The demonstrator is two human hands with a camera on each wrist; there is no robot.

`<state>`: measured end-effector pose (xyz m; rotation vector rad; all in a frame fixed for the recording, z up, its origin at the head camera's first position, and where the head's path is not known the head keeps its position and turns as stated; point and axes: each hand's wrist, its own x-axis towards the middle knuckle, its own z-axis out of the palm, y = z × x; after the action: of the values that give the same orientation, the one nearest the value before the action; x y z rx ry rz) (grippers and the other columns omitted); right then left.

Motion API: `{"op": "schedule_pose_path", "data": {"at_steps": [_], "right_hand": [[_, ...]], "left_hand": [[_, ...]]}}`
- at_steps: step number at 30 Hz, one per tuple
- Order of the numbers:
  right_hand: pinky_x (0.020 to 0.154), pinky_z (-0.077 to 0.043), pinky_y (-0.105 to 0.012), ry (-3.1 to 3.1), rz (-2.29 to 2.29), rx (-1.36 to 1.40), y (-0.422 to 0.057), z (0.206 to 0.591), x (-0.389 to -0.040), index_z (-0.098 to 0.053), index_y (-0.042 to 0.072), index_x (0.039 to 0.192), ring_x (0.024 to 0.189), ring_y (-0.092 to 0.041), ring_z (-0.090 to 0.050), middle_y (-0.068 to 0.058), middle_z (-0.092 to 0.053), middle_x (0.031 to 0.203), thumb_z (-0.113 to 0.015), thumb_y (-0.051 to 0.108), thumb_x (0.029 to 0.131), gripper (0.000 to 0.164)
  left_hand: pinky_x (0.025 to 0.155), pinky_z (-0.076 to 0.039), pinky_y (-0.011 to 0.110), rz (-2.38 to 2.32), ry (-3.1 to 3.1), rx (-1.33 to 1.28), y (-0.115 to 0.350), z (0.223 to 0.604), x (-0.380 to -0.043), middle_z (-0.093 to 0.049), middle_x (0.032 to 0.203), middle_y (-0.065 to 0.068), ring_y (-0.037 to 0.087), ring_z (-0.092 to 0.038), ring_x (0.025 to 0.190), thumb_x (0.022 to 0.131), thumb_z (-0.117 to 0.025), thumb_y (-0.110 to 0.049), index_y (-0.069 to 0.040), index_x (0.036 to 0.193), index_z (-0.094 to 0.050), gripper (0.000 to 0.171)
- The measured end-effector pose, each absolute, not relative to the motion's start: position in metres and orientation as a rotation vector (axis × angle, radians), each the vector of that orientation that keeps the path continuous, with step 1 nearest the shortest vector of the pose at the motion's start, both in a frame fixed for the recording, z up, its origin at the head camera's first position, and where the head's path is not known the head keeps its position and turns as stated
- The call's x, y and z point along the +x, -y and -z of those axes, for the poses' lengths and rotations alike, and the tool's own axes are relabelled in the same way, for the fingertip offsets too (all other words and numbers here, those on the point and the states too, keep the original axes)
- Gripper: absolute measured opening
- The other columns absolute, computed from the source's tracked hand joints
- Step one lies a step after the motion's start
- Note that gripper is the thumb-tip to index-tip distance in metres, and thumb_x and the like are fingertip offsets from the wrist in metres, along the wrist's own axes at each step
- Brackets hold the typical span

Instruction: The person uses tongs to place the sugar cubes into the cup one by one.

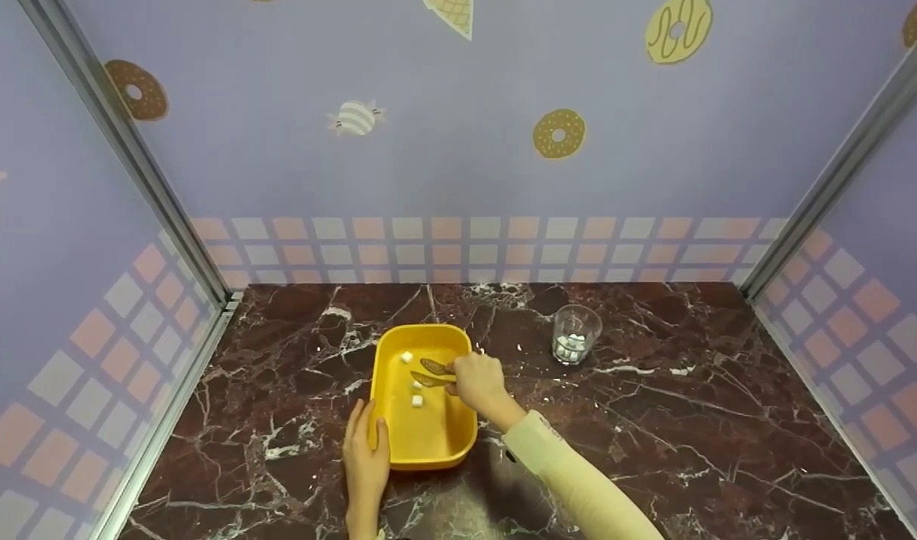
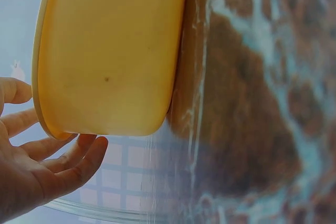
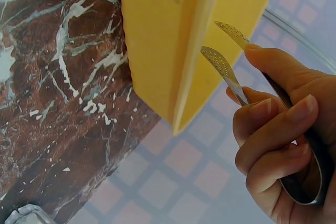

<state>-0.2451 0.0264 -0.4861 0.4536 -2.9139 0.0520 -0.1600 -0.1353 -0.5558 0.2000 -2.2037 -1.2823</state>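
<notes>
A deep yellow container (image 1: pixel 428 441) stands on the marbled tabletop. My left hand (image 1: pixel 367 454) holds its near left side, thumb over the rim and fingers along the outside; the left wrist view shows the fingers (image 2: pixel 86 163) at the wall. Metal tongs (image 3: pixel 223 69) are gripped in my right hand (image 1: pixel 479 381), which is over the container's right rim. Their perforated tips are spread apart, with nothing between them in the right wrist view. Inside the container lie a white cube (image 1: pixel 407 357) at the back, another white cube (image 1: pixel 417 401) near the middle and one partly hidden below the tongs.
To the right at the back stands a clear glass (image 1: pixel 577 330) with several white cubes at its bottom. Small white specks dot the tabletop (image 1: pixel 653 435) around it. Patterned walls (image 1: pixel 458 165) close off the back and both sides.
</notes>
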Motion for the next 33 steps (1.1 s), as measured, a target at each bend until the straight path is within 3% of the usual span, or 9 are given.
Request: {"op": "schedule_pose_path", "data": {"at_steps": [7, 16, 33], "right_hand": [[0.046, -0.049, -0.036, 2.904, 0.059, 0.460, -0.017, 0.496, -0.245, -0.072, 0.023, 0.076, 0.062, -0.022, -0.063, -0.002, -0.067, 0.070, -0.076, 0.041, 0.063, 0.023], [0.045, -0.049, -0.034, 2.902, 0.123, 0.435, -0.010, 0.502, -0.248, -0.070, 0.016, 0.070, 0.059, -0.020, -0.062, -0.002, -0.067, 0.068, -0.077, 0.038, 0.061, 0.025], [0.044, -0.048, -0.031, 2.925, 0.175, 0.391, -0.007, 0.507, -0.248, -0.068, 0.017, 0.067, 0.059, -0.019, -0.062, -0.002, -0.066, 0.067, -0.071, 0.029, 0.066, 0.013]], "left_hand": [[0.096, -0.038, 0.054, 1.279, 2.189, 0.191, 0.134, 0.557, -0.159, -0.048, 0.126, 0.026, 0.043, -0.046, 0.114, 0.083, -0.056, -0.001, 0.004, 0.114, -0.057, 0.031], [0.097, -0.037, 0.054, 1.277, 2.205, 0.205, 0.134, 0.556, -0.160, -0.048, 0.126, 0.026, 0.043, -0.046, 0.114, 0.084, -0.055, 0.000, 0.004, 0.114, -0.056, 0.031], [0.096, -0.037, 0.054, 1.273, 2.188, 0.187, 0.136, 0.556, -0.160, -0.048, 0.125, 0.027, 0.044, -0.046, 0.113, 0.083, -0.055, 0.001, 0.006, 0.113, -0.056, 0.031]]}}
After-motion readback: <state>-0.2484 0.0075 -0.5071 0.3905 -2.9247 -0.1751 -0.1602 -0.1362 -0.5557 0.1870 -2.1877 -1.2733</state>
